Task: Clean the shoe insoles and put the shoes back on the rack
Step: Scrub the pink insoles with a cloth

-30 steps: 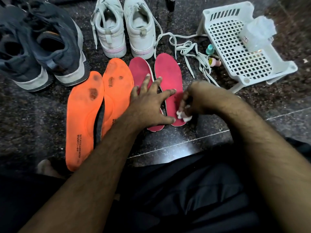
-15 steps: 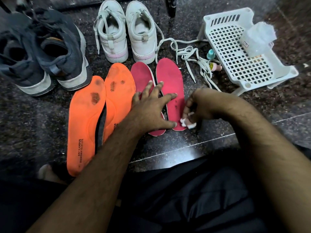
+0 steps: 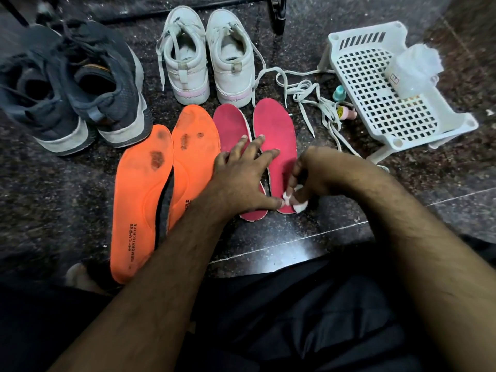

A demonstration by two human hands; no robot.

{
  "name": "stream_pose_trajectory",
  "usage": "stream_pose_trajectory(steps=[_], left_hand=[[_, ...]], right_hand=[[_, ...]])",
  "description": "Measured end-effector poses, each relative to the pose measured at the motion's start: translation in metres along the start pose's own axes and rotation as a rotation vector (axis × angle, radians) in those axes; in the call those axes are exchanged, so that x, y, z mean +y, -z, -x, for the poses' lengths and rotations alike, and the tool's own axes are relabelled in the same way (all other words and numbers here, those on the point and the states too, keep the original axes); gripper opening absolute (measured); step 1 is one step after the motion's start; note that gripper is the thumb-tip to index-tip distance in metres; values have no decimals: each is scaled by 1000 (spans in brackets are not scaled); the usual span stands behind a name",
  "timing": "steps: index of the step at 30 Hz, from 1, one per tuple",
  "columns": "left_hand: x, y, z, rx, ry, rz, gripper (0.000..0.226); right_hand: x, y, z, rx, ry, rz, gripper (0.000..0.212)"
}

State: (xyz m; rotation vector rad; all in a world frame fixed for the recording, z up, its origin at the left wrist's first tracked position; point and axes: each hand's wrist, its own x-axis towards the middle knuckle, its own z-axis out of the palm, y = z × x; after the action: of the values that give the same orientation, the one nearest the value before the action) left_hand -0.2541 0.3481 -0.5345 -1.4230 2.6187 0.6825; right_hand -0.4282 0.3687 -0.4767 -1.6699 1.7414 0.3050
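1. Since the earlier frame the right hand [image 3: 314, 178] has slid its white pad [image 3: 295, 202] down to the heel of the right pink insole [image 3: 276, 146], and the pad now hangs partly over that heel's edge onto the floor [image 3: 308, 237].
2. The right hand's fingers are curled round the pad, pinching it against the insole.
3. The left hand [image 3: 241, 178] lies flat with fingers spread straight, gripping nothing; its fingertips press the right pink insole and its palm covers the heel half of the left pink insole [image 3: 230, 124]. Its thumb tip sits just beside the pad.
4. Taking the right pink insole as landmark: the left pink insole lies alongside it on its left, nearly touching.
5. Further left lie two orange insoles [image 3: 139, 200], side by side, with dark stains near their toes and printed lettering near their heels.
6. Beyond the landmark's toe stand two white shoes [image 3: 209, 65], heels toward the camera, their loose laces [image 3: 308, 95] trailing to the landmark's right.
7. Far left of it sit two dark grey shoes [image 3: 72, 89].
8. To its right a white plastic rack [image 3: 389, 103] lies tilted on the floor, with a clear lidded jar [image 3: 413, 68] resting on its grid; two small bottles [image 3: 343, 103] lie between the rack and the laces.
9. The floor is dark speckled polished stone with a pale joint line running across near the landmark's heel; it shines with reflected light there.
10. Black rack legs [image 3: 276, 12] stand at the top edge.
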Motion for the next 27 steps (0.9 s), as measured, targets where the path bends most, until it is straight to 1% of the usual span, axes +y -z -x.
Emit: stream_pose_trajectory(steps=[2, 3, 4, 5, 6, 8, 9, 10, 11, 13, 16, 18, 20, 21, 23, 25, 26, 27], left_hand=[[0, -1, 0, 5, -1, -1, 109], [-1, -1, 0, 5, -2, 2, 109], [-1, -1, 0, 3, -2, 6, 109], [0, -1, 0, 1, -3, 10, 109], [0, -1, 0, 0, -3, 13, 109], [1, 0, 0, 2, -1, 14, 109], [1, 0, 0, 6, 1, 14, 109], [1, 1, 0, 11, 1, 15, 108], [1, 1, 1, 18, 0, 16, 107], [0, 1, 2, 26, -3, 14, 103], [-1, -1, 2, 64, -12, 17, 89], [-1, -2, 1, 116, -24, 9, 79], [-1, -2, 0, 153, -35, -10, 72], [-1, -1, 0, 159, -40, -19, 70], [0, -1, 0, 149, -45, -30, 70], [1, -1, 1, 122, -40, -26, 70], [1, -1, 2, 100, -36, -17, 71], [1, -1, 3, 71, -36, -6, 71]], right_hand=[[1, 0, 6, -105, 19, 25, 18], [2, 3, 9, -109, 17, 29, 17], [5, 6, 9, -68, 17, 31, 16], [8, 9, 9, 20, 22, 24, 14], [11, 10, 6, 144, 26, -14, 12], [12, 9, -2, 390, 17, -163, 12], [10, 8, -7, 455, 12, -208, 13], [8, 5, -13, 465, 9, -202, 13], [6, 2, -18, 439, 9, -163, 13], [3, -2, -21, 349, 3, -84, 13], [1, -3, -14, 164, 26, -19, 14], [2, -4, -10, 111, 51, 1, 14], [6, -3, -11, 142, 46, -38, 12], [10, -1, -14, 196, 33, -81, 11], [16, 2, -21, 373, -11, -155, 12], [17, 0, -28, 533, -38, -156, 13], [16, -1, -31, 551, -35, -142, 12], [14, -3, -32, 514, -23, -119, 10]])
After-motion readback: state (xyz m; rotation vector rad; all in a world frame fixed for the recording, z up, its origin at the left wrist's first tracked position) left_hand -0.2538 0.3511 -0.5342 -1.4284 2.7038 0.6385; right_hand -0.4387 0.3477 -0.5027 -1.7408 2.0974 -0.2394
